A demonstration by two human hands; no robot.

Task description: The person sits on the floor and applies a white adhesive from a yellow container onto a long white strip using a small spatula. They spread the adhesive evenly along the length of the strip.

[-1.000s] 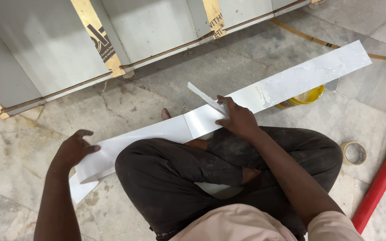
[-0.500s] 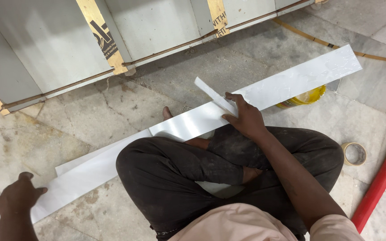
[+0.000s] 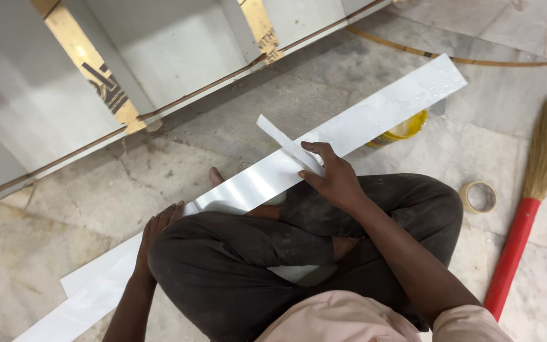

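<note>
While the person sits cross-legged on the stone floor (image 3: 52, 253), a long white strip (image 3: 381, 111) lies slantwise across the lap, running from beyond the left hand (image 3: 156, 231) up past the right hand (image 3: 333, 180). The left hand rests flat, fingers extended, on the strip beside the left knee; it presses down and grips nothing. The right hand is closed in a pinch on a narrow white sliver (image 3: 286, 144) that rises at an angle off the strip's near edge, its lower end hidden under the fingers. Whether the sliver is still joined to the strip cannot be told. The two hands are well apart, with the knees between them.

Just beyond the right hand, a yellow tub (image 3: 403, 130) sits partly under the strip. To the right of that hand, a tape roll (image 3: 479, 196) lies flat on the floor, and next to it a broom (image 3: 539, 183) with a red handle and straw head. Ahead of both hands stands a pale cabinet (image 3: 178, 57) with bands of brown tape (image 3: 96, 76) on its uprights. A thin cord (image 3: 451, 60) curves over the floor past the strip's far end.
</note>
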